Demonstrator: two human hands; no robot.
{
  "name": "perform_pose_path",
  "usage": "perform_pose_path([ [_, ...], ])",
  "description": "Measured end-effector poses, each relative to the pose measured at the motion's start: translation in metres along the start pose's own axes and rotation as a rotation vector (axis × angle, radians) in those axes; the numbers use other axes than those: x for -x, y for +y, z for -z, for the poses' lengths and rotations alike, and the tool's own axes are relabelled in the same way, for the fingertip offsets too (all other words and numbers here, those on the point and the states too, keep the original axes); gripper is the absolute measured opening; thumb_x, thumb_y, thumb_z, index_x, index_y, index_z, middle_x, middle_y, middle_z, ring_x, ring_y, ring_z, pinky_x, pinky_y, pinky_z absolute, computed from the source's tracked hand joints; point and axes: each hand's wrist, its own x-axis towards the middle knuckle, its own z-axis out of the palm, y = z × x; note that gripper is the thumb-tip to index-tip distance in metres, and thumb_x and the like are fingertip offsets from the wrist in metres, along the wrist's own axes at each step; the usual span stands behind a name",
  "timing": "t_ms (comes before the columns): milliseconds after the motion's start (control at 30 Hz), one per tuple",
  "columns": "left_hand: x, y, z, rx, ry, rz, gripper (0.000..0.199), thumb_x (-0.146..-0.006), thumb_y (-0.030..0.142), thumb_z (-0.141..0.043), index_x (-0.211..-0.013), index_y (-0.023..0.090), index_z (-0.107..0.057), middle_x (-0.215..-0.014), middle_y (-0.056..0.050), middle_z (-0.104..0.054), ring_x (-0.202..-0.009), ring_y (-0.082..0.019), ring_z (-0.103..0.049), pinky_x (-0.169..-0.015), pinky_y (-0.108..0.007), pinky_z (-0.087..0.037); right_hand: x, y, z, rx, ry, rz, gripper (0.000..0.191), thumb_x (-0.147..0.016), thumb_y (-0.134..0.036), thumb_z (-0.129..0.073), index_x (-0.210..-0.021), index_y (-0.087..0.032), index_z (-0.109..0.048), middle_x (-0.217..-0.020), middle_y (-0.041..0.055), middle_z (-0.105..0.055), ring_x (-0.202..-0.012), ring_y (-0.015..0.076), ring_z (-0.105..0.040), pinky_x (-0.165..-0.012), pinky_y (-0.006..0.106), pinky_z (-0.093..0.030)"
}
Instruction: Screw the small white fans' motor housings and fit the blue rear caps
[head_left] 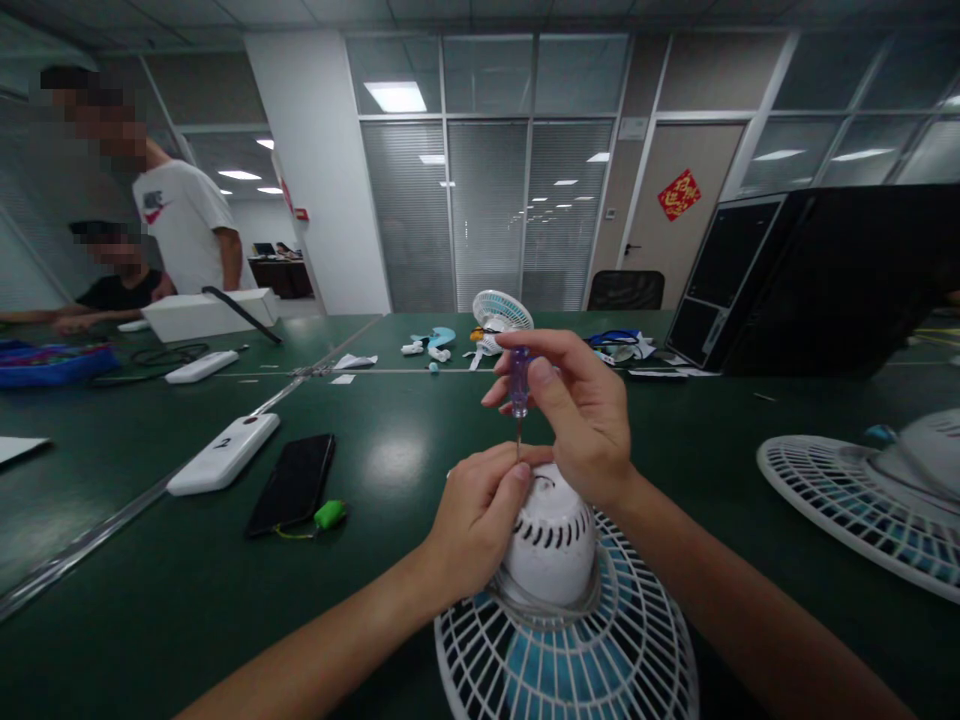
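Observation:
In the head view, a small fan (553, 555) lies face down on the table, its white motor housing on top and its blue blades showing through the white grille. My left hand (476, 510) grips the side of the housing, thumb and fingers close around the lower shaft of a screwdriver. My right hand (589, 420) pinches the clear purple handle of that screwdriver (519, 388), which stands upright with its tip at the top of the housing. The tip itself is hidden by my left fingers. A grey cord is wound around the base of the housing.
On the dark green table are a black phone (292, 485) with a green tag, a white power bank (225, 455), and a second fan (847, 500) at right. Farther back are another fan (502, 308) and a large black case (817, 280). Two people are at left.

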Motion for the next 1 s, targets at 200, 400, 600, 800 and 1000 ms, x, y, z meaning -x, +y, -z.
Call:
perform_pose_path([
  [200, -0.0001, 0.0002, 0.0004, -0.018, 0.012, -0.005, 0.038, -0.098, 0.027, -0.038, -0.109, 0.022, -0.074, -0.104, -0.003, -0.075, -0.094, -0.022, -0.068, -0.085, -0.031, -0.051, 0.0004, 0.0011, -0.0019, -0.104, 0.046, -0.101, 0.035, -0.081, -0.036, -0.076, -0.101, -0.026, -0.048, -0.084, -0.0056, -0.063, -0.064, 0.0107, -0.069, -0.055, 0.022, -0.054],
  [400, 0.0001, 0.0005, 0.0011, -0.026, 0.009, -0.002, 0.037, -0.097, 0.026, -0.039, -0.108, 0.021, -0.074, -0.105, -0.004, -0.075, -0.098, -0.022, -0.068, -0.088, -0.031, -0.050, 0.0001, 0.0004, 0.0008, -0.095, -0.059, -0.099, 0.021, -0.095, -0.039, -0.055, -0.102, -0.021, -0.064, -0.080, -0.0017, -0.064, -0.061, 0.0087, -0.064, -0.055, 0.022, -0.054],
  [600, -0.0005, 0.0018, 0.0003, -0.045, 0.014, 0.006, 0.038, -0.095, 0.026, -0.038, -0.106, 0.021, -0.074, -0.102, -0.004, -0.076, -0.094, -0.022, -0.067, -0.084, -0.032, -0.052, -0.0011, 0.0026, 0.0002, -0.040, -0.064, -0.093, 0.018, -0.094, -0.036, -0.057, -0.099, -0.022, -0.068, -0.083, -0.0012, -0.065, -0.058, 0.0073, -0.058, -0.052, 0.020, -0.053],
  [800, -0.0011, 0.0010, 0.0000, -0.042, 0.007, 0.001, 0.038, -0.095, 0.026, -0.038, -0.107, 0.021, -0.074, -0.102, -0.005, -0.075, -0.097, -0.024, -0.066, -0.086, -0.034, -0.051, -0.0019, 0.0013, 0.0016, 0.021, -0.108, -0.025, 0.024, -0.097, -0.036, -0.051, -0.087, -0.020, -0.065, -0.084, 0.0002, -0.063, -0.063, 0.0079, -0.058, -0.056, 0.020, -0.052],
  [1000, -0.0019, 0.0020, 0.0007, 0.000, -0.002, 0.002, 0.035, -0.098, 0.028, -0.039, -0.093, 0.019, -0.073, -0.086, -0.003, -0.071, -0.083, -0.020, -0.065, -0.078, -0.029, -0.048, -0.0002, 0.0046, 0.0008, -0.075, -0.090, -0.126, 0.024, -0.090, -0.039, -0.064, -0.087, -0.020, -0.050, -0.082, -0.0034, -0.057, -0.066, 0.0089, -0.065, -0.055, 0.019, -0.051],
])
